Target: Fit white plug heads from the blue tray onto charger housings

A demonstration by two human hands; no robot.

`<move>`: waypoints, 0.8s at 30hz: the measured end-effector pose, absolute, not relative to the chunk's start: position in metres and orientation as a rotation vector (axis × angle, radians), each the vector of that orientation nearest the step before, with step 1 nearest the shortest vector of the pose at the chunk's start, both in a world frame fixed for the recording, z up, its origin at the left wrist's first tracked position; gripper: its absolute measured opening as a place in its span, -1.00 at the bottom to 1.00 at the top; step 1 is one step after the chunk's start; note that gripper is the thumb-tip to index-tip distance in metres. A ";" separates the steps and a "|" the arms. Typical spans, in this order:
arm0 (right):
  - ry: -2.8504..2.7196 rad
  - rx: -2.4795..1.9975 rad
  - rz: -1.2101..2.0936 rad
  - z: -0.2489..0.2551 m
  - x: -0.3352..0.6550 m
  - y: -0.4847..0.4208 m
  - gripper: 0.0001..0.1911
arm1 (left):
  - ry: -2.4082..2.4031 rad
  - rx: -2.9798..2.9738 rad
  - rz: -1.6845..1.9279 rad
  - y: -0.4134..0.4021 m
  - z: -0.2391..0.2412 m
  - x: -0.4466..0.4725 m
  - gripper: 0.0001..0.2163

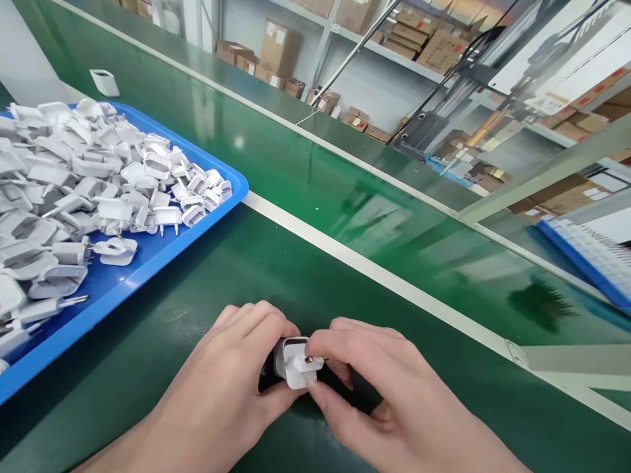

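Note:
Close to the near side of the green work surface, my left hand (229, 371) is closed around a white plastic charger housing (280, 360), its opening turned to the right. Thumb and fingers of my right hand (382, 378) pinch a white plug cover (300, 376) with two metal pins that point right. The cover is at the housing's opening, tilted against it; whether it is seated I cannot tell. Something dark shows beside the housing, mostly hidden by my left fingers. To the left, a blue tray (197, 240) carries many white plug covers (113, 210) with pins.
One loose white housing (104, 83) lies beyond the tray. A pale strip (369, 263) separates the work surface from the green conveyor belt (296, 171). At the right, another blue tray (582, 263) holds rows of white parts. Metal posts and shelves with cardboard boxes (280, 49) stand behind.

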State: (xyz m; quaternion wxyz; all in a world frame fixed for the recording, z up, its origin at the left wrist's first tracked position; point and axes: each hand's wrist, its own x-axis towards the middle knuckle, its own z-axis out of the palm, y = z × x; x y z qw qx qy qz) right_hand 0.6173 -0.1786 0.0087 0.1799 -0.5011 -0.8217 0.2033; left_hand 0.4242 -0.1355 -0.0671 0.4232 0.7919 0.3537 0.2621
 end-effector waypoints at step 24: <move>-2.261 -1.545 0.487 0.009 0.615 -0.178 -0.84 | 0.849 2.044 0.635 -0.135 -0.065 0.427 -0.91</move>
